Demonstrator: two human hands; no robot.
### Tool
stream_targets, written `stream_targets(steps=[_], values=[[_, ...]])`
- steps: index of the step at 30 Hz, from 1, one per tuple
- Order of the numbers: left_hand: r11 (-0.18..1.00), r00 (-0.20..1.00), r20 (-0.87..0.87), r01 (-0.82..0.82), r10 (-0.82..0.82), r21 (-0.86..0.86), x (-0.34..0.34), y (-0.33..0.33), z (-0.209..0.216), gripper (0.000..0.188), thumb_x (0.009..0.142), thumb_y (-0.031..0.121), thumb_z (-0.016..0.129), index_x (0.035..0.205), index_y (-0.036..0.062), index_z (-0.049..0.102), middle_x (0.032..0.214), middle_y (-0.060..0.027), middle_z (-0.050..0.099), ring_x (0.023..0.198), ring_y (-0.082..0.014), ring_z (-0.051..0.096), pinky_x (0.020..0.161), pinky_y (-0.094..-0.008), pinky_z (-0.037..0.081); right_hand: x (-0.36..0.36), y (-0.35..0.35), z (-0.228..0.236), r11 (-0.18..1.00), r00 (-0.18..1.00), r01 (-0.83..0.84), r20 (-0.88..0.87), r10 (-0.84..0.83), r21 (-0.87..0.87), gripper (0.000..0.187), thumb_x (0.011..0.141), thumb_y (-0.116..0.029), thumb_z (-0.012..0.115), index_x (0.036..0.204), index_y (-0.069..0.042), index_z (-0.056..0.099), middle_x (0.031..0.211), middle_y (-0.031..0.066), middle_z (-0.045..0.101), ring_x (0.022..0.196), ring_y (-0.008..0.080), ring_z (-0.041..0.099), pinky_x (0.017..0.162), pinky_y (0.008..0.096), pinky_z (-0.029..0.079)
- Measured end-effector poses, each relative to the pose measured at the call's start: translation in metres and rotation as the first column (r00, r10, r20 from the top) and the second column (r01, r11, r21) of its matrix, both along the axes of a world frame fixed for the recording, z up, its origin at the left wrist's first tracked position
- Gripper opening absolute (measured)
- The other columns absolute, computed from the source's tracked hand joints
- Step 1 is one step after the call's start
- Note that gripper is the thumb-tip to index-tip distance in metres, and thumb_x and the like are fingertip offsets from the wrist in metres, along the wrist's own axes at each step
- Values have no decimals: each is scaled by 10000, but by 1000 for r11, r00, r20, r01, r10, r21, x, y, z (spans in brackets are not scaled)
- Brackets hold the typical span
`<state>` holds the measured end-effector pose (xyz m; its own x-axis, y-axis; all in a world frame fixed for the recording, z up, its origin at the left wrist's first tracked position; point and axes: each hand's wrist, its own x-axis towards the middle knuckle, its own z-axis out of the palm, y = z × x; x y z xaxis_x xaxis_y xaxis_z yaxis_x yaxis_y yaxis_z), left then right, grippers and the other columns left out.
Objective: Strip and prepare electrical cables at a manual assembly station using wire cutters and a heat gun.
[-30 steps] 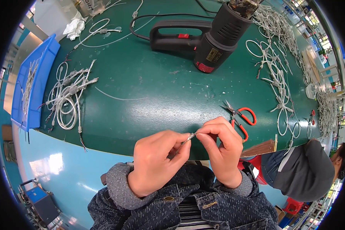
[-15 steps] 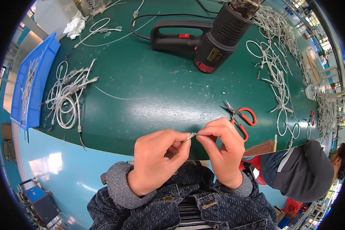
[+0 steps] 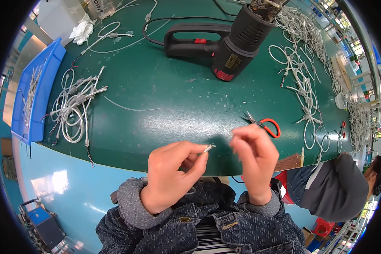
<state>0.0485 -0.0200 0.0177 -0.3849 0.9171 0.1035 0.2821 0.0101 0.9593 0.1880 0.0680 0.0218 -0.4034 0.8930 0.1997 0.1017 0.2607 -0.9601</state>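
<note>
Near the table's front edge, my left hand [image 3: 173,173] pinches a cable [image 3: 209,147] between thumb and forefinger. Its frayed, silvery end pokes out past the fingertips; the rest is mostly hidden by the hand. My right hand [image 3: 256,158], slightly blurred, is raised to the right, apart from the cable. Its thumb and forefinger are parted, and nothing shows between them. Just beyond it lies a pair of scissors [image 3: 271,127] with red handles, blades spread, one handle covered by the hand.
A black heat gun [image 3: 237,53] stands on the green table [image 3: 169,89]. Coiled clear cables [image 3: 74,112] lie at left beside a blue tray [image 3: 51,67] holding wires. More cables [image 3: 302,91] pile up along the right. A co-worker [image 3: 338,186] sits at the right.
My right hand has let go of the cable end and moved right, partly covering the scissors. My left hand keeps its pinch in nearly the same place.
</note>
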Motion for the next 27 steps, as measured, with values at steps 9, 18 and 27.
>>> stream_targets(steps=[9, 18, 27], values=[[1000, 999, 41, 21, -21, -6, -5, -4, -7, 53, 809, -51, 615, 859, -52, 633, 710, -63, 621, 602, -88, 612, 483, -195, 491, 22, 33, -25, 885, 882, -198, 471, -27, 421, 160, 743, 41, 636, 896, -2, 610, 778, 89, 573, 679, 217, 569, 597, 287, 440], [999, 996, 82, -23, 27, -49, -3, -4, -6, 86, 790, -21, 650, 873, -4, 663, 672, -53, 620, 587, -78, 581, 530, -202, 467, -3, 34, -41, 867, 838, -250, 545, -30, 432, 145, 716, 6, 651, 851, -9, 599, 755, 111, 546, 716, 287, 579, 623, 355, 457], [998, 994, -85, 64, -64, 6, -6, -5, 6, 89, 776, -20, 645, 857, 2, 676, 635, -26, 545, 540, -65, 468, 473, -209, 332, 10, 31, -14, 960, 948, -182, 222, 228, -211, 50, 803, 52, 599, 849, 34, 590, 837, 96, 619, 721, 159, 628, 579, 261, 505]])
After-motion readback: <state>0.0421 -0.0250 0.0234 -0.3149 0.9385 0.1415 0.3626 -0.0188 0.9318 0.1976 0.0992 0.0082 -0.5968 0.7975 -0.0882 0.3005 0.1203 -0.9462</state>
